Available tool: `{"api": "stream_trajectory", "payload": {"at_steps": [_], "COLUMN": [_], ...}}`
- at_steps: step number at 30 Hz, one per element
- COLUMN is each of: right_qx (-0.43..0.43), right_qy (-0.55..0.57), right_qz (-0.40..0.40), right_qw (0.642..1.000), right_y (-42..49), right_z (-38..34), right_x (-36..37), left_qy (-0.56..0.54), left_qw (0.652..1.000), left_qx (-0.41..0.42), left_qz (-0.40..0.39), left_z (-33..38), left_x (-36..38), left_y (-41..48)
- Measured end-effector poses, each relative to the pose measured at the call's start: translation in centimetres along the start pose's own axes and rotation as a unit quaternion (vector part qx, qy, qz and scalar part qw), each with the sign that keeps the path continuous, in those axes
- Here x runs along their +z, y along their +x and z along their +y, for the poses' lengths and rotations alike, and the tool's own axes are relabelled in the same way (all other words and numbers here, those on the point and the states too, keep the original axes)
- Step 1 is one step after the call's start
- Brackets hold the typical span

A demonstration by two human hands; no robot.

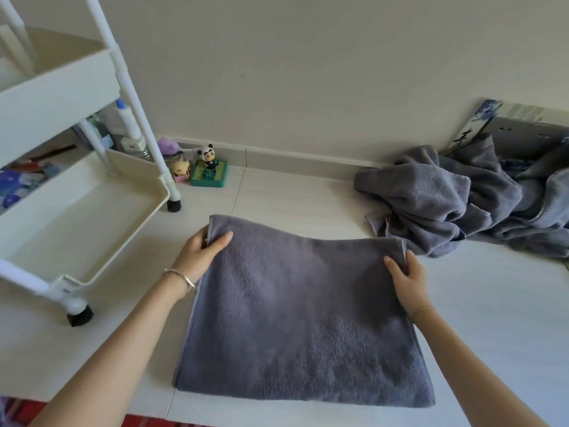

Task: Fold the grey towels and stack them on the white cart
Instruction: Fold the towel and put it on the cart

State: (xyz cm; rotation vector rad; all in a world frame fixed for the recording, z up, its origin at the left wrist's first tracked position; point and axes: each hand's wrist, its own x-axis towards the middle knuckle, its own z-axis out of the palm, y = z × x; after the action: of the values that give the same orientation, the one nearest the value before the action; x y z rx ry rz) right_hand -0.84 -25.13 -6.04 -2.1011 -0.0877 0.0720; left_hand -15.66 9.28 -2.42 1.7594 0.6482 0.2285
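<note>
A folded grey towel lies flat on the pale tiled floor, its near edge doubled and its far edge lifted slightly off the tiles. A person kneeling or sitting over it reaches forward with both bare arms. The left hand pinches the far left corner, thumb laid on top of the cloth and fingers tucked beneath the edge; the wrist is bent a little inward and carries a thin silver bangle. The right hand grips the far right corner in the same way, thumb on the upper face, fingers curled round the hem, a fine bracelet at the wrist. Both forearms run in from the bottom corners of the view and converge toward the towel's far edge.

To the right, against the skirting, a loose heap of unfolded grey towels sits on the floor, well apart from the folded one. Behind that heap a flat printed box leans at the wall.

To the left stands the white cart on black castors, its bottom tray bare of towels and just beside the left forearm. The shelf above holds bottles and assorted clutter. Beyond the cart's far leg, near the wall, a panda figurine stands on a green base, next to a small tan toy and a purple item too blurred to identify.
</note>
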Motion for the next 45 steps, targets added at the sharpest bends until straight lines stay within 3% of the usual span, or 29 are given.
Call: {"api": "stream_trajectory", "payload": {"at_steps": [1, 5, 11, 14, 19, 23, 26, 28, 32, 39, 45], "right_qx": [0.005, 0.042, 0.005, 0.022, 0.076, 0.044, 0.036, 0.038, -0.003, 0.044, 0.102], "right_qy": [-0.008, -0.112, -0.147, -0.188, -0.207, -0.216, -0.201, -0.131, -0.017, -0.147, -0.103], "right_qz": [0.007, -0.019, -0.014, -0.010, -0.046, -0.096, -0.119, -0.113, -0.015, -0.042, -0.048], "right_qw": [1.000, 0.993, 0.989, 0.982, 0.974, 0.971, 0.972, 0.984, 1.000, 0.987, 0.988], "right_y": [0.3, 1.2, 1.4, 1.8, 2.5, 0.6, -1.9, -3.4, -3.4, -1.1, -1.4], "right_z": [0.0, 0.5, 0.2, 0.2, 0.1, 0.1, 0.2, -0.2, -2.1, 1.3, 0.6], "right_x": [0.1, 1.1, 1.0, 1.4, 1.2, 0.2, -0.5, -1.2, -1.6, 1.1, -0.1], "left_qy": [-0.008, 0.143, 0.113, 0.169, 0.207, 0.273, 0.268, 0.236, 0.113, 0.178, 0.113], "left_qw": [1.000, 0.985, 0.988, 0.979, 0.971, 0.945, 0.942, 0.954, 0.987, 0.969, 0.979], "left_qx": [-0.014, -0.089, 0.013, -0.007, -0.116, -0.156, -0.163, -0.124, -0.063, -0.167, -0.170], "left_qz": [0.015, 0.046, 0.103, 0.111, -0.002, -0.089, -0.117, -0.139, -0.095, -0.025, -0.024], "left_z": [-0.2, -3.1, -3.7, -4.1, -3.4, -4.1, -3.9, -3.0, -0.3, -4.0, -3.4], "left_x": [0.4, 2.1, 2.6, 3.0, 2.1, 0.6, -0.1, -0.4, -0.6, 1.1, 0.7], "left_y": [0.3, 1.9, 2.3, 2.4, 3.2, 2.1, 0.1, -1.4, -1.7, -0.3, -1.3]}}
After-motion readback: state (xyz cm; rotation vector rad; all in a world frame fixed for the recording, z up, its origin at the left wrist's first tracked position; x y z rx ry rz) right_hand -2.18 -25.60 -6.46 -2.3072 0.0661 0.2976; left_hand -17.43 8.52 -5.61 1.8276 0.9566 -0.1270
